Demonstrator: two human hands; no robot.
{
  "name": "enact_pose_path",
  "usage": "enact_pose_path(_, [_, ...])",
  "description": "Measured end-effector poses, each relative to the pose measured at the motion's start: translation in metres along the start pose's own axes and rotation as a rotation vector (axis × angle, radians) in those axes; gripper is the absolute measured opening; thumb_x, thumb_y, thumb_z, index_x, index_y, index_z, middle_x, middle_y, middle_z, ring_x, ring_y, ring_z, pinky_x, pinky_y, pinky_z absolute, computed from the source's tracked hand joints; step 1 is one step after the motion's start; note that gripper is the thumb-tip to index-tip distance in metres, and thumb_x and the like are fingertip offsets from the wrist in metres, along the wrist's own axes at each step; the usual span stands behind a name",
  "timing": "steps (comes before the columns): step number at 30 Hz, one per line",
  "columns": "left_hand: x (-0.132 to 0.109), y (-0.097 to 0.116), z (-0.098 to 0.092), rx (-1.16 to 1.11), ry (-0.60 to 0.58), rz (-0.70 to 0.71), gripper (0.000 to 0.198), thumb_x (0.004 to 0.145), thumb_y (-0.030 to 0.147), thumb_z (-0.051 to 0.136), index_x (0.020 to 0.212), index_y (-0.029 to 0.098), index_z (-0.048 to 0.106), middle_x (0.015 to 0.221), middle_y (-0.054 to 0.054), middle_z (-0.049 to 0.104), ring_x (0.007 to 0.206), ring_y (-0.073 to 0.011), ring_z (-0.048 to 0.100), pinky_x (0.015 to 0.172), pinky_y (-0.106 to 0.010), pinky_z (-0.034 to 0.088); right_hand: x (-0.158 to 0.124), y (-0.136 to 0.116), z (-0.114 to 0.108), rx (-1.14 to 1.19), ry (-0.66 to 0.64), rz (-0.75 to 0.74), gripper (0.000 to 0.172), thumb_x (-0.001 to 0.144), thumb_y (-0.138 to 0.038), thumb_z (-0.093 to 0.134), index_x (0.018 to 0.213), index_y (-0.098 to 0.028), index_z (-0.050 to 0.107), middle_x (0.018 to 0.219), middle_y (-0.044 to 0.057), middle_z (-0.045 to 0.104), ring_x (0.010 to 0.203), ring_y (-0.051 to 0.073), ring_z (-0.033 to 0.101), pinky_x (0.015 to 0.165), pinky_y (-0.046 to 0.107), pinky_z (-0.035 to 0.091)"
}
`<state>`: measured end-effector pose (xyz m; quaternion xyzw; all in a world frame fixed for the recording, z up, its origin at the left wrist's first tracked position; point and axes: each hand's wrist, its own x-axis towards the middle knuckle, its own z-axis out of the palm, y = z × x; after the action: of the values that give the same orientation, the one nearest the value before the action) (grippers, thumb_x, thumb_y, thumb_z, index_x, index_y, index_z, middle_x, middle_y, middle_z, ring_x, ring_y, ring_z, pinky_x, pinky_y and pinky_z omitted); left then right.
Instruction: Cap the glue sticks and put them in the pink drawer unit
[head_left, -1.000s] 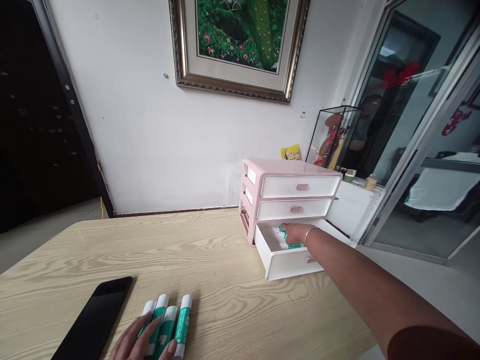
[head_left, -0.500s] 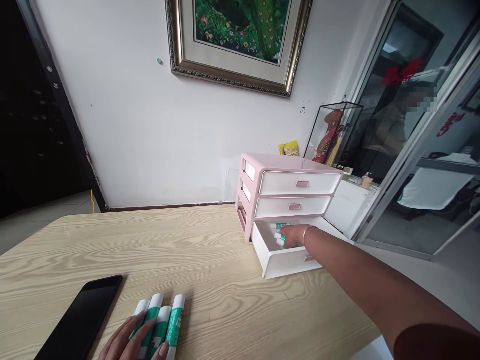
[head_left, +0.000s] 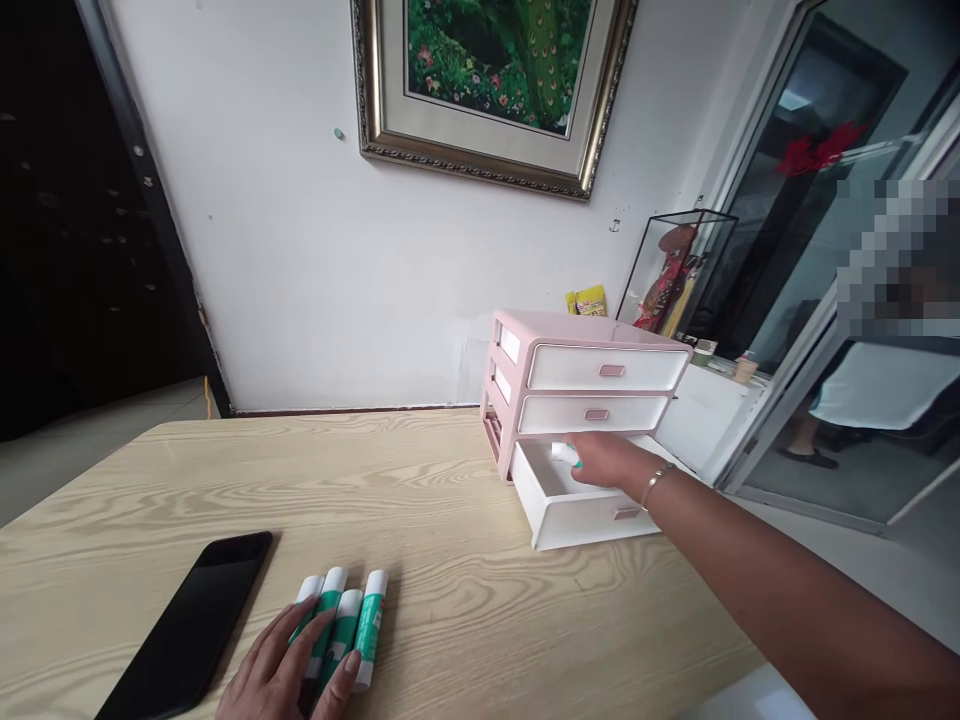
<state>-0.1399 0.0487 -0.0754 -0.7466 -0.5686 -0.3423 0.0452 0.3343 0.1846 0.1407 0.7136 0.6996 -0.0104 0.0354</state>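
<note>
Several green-and-white glue sticks (head_left: 370, 625) lie side by side on the wooden table at the lower middle. Over them rests my left hand (head_left: 281, 660), its fingers stretched out and spread across the tubes, thumb near the rightmost ones. My right hand (head_left: 611, 462), with a bracelet at the wrist, reaches into the pulled-out bottom drawer (head_left: 536, 515) of a pink and white drawer cabinet (head_left: 517, 375). Its fingers are closed around glue sticks (head_left: 562, 453); white ends and a bit of green show, while the rest is hidden by the hand.
A black phone (head_left: 195, 620) lies left of my left hand. A yellow packet (head_left: 589, 300) and a glass display case (head_left: 679, 270) stand behind the cabinet. The wall rises at the table's far edge (head_left: 337, 412). Beyond the glass door at right, a person is partly visible.
My right hand has lifted slightly inside the drawer, now closed around glue sticks that lay there. My left hand stays on the table's glue sticks. The view has shifted a little.
</note>
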Motion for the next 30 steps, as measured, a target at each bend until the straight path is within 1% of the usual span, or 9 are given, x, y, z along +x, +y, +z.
enact_pose_path(3, [0.002, 0.013, -0.004, -0.029, -0.034, -0.03, 0.048, 0.091, 0.054, 0.062, 0.132, 0.031, 0.065, 0.145, -0.008, 0.061, 0.137, -0.0331, 0.054, 0.112, -0.053, 0.048, -0.032, -0.02, -0.016, 0.102, 0.212, -0.023, 0.048, 0.083, -0.026, 0.066, 0.131, -0.023, 0.06, 0.11, 0.012, 0.07, 0.102, 0.031, 0.064, 0.076, 0.033, 0.042])
enact_pose_path(4, [0.002, 0.019, -0.006, -0.04, -0.043, -0.042, 0.048, 0.091, 0.054, 0.061, 0.133, 0.03, 0.064, 0.146, -0.009, 0.06, 0.138, -0.0331, 0.054, 0.113, -0.054, 0.047, -0.045, -0.032, -0.019, 0.224, 0.289, -0.019, 0.049, 0.082, -0.027, 0.066, 0.13, -0.023, 0.06, 0.106, 0.01, 0.071, 0.097, 0.028, 0.065, 0.074, 0.031, 0.043])
enact_pose_path(5, [0.003, 0.024, -0.009, -0.047, -0.037, -0.064, 0.048, 0.092, 0.053, 0.06, 0.133, 0.029, 0.064, 0.146, -0.01, 0.059, 0.138, -0.0335, 0.053, 0.113, -0.055, 0.046, -0.059, -0.045, -0.021, 0.38, 0.296, -0.021, 0.046, 0.083, -0.028, 0.065, 0.128, -0.024, 0.061, 0.101, 0.008, 0.071, 0.09, 0.025, 0.065, 0.071, 0.03, 0.043])
enact_pose_path(8, [0.004, 0.039, -0.019, -0.069, -0.046, -0.117, 0.049, 0.093, 0.053, 0.06, 0.133, 0.026, 0.064, 0.145, -0.013, 0.058, 0.138, -0.0347, 0.052, 0.111, -0.056, 0.046, -0.098, -0.096, -0.014, 0.828, 0.076, -0.069, 0.023, 0.084, -0.032, 0.061, 0.104, -0.022, 0.065, 0.081, 0.004, 0.069, 0.076, 0.021, 0.064, 0.065, 0.028, 0.047])
enact_pose_path(12, [0.004, 0.051, -0.029, -0.101, -0.021, -0.151, 0.046, 0.094, 0.051, 0.059, 0.131, 0.025, 0.064, 0.146, -0.013, 0.057, 0.138, -0.0343, 0.051, 0.112, -0.058, 0.046, -0.129, -0.166, 0.019, 1.137, -0.341, 0.106, 0.012, 0.074, -0.023, 0.067, 0.083, -0.021, 0.059, 0.069, 0.0, 0.064, 0.062, 0.016, 0.062, 0.054, 0.023, 0.045])
enact_pose_path(15, [0.005, 0.055, -0.032, -0.123, -0.004, -0.157, 0.045, 0.094, 0.051, 0.06, 0.13, 0.025, 0.065, 0.145, -0.014, 0.057, 0.137, -0.0339, 0.052, 0.112, -0.057, 0.046, -0.131, -0.207, 0.048, 1.273, -0.501, 0.269, 0.014, 0.072, -0.015, 0.064, 0.082, -0.02, 0.055, 0.067, -0.003, 0.06, 0.053, 0.012, 0.059, 0.047, 0.021, 0.043])
enact_pose_path(17, [0.005, 0.056, -0.034, -0.132, 0.001, -0.156, 0.043, 0.095, 0.05, 0.06, 0.129, 0.024, 0.066, 0.144, -0.014, 0.057, 0.137, -0.0339, 0.052, 0.112, -0.057, 0.046, -0.127, -0.226, 0.062, 1.315, -0.535, 0.308, 0.014, 0.074, -0.011, 0.059, 0.083, -0.02, 0.053, 0.068, -0.004, 0.058, 0.05, 0.011, 0.057, 0.045, 0.022, 0.047])
enact_pose_path(24, [0.006, 0.058, -0.038, -0.141, 0.002, -0.135, 0.042, 0.096, 0.047, 0.059, 0.128, 0.022, 0.066, 0.142, -0.015, 0.059, 0.135, -0.0333, 0.053, 0.111, -0.057, 0.046, -0.114, -0.258, 0.082, 1.326, -0.52, 0.267, 0.015, 0.082, -0.017, 0.059, 0.094, -0.022, 0.052, 0.07, -0.003, 0.06, 0.055, 0.015, 0.065, 0.05, 0.029, 0.059])
enact_pose_path(30, [0.005, 0.057, -0.038, -0.144, -0.009, -0.12, 0.042, 0.096, 0.046, 0.059, 0.13, 0.021, 0.065, 0.144, -0.014, 0.058, 0.138, -0.0334, 0.05, 0.114, -0.057, 0.044, -0.107, -0.255, 0.096, 1.195, -0.512, 0.189, 0.02, 0.086, -0.02, 0.06, 0.105, -0.02, 0.055, 0.068, -0.002, 0.065, 0.046, 0.015, 0.064, 0.043, 0.023, 0.052])
